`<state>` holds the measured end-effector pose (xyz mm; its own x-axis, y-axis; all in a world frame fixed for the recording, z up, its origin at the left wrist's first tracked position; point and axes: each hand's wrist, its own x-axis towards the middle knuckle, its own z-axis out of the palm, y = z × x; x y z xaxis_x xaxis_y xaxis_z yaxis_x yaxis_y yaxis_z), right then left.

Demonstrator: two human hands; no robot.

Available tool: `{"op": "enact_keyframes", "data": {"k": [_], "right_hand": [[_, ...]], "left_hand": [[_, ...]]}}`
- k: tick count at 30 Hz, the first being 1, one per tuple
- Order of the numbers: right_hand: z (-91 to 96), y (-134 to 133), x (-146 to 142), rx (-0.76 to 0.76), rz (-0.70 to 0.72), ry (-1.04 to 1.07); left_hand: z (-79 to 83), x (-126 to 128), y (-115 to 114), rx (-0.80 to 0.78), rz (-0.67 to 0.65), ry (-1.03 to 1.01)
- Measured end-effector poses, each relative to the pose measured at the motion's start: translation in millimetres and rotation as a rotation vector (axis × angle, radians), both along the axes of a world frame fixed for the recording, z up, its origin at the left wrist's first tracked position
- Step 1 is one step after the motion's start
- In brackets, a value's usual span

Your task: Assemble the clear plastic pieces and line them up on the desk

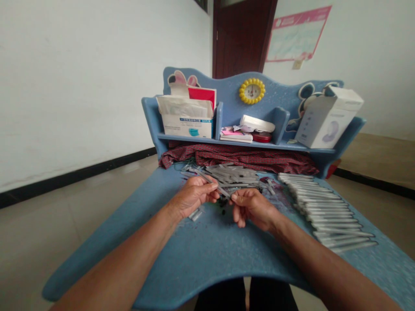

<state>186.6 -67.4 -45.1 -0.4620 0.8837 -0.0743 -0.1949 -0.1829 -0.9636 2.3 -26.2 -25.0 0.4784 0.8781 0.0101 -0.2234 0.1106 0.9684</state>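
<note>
A thin, clear plastic tube (pixel 222 190) slants between my hands above the blue desk (pixel 207 255). My left hand (pixel 193 195) is closed around its middle, thumb on top. At the tube's lower right end, the fingers of my right hand (pixel 254 206) pinch together; whether a small part is also held there cannot be made out. Just behind my hands lies a loose pile of similar clear tubes (pixel 238 175). Small dark bits (pixel 223 211) lie on the desk between the hands. A few short clear pieces (pixel 196 214) rest below my left hand.
Along the right side lies a row of clear tubes with dark ends (pixel 333 211). Red checked cloth (pixel 240 156) is bunched under the shelf. The shelf holds a mask box (pixel 186 125), a tilted white box (pixel 329 119) and a red tin (pixel 262 137). A yellow clock (pixel 252 91) hangs above.
</note>
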Motion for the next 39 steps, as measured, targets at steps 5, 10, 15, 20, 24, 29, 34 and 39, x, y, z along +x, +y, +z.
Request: {"op": "enact_keyframes", "data": {"k": [5, 10, 15, 20, 24, 29, 34, 39], "right_hand": [[2.7, -0.5, 2.6, -0.029, 0.064, 0.077], [0.8, 0.5, -0.5, 0.097, -0.092, -0.079], [-0.2, -1.4, -5.2, 0.147, -0.169, -0.175], [4.1, -5.0, -3.5, 0.062, -0.091, -0.042], [4.5, -5.1, -1.4, 0.017, 0.001, 0.061], [0.8, -3.3, 0.0, 0.002, 0.080, 0.141], [1.2, -4.6, 0.6, 0.003, 0.096, 0.138], [4.4, -7.2, -2.2, 0.102, 0.012, -0.010]], "left_hand": [[1.1, -1.9, 0.5, 0.041, -0.050, -0.038], [1.4, 1.0, -0.4, 0.009, 0.045, -0.007], [0.1, 1.6, 0.1, 0.012, 0.042, 0.006], [0.8, -1.7, 0.6, 0.051, -0.030, -0.029], [4.0, -3.6, -1.1, 0.063, -0.055, -0.046], [9.9, -5.1, -4.7, 0.078, -0.075, -0.041], [13.8, -7.1, -6.8, 0.109, -0.097, -0.011], [12.5, -6.4, -6.0, 0.135, -0.074, 0.028]]}}
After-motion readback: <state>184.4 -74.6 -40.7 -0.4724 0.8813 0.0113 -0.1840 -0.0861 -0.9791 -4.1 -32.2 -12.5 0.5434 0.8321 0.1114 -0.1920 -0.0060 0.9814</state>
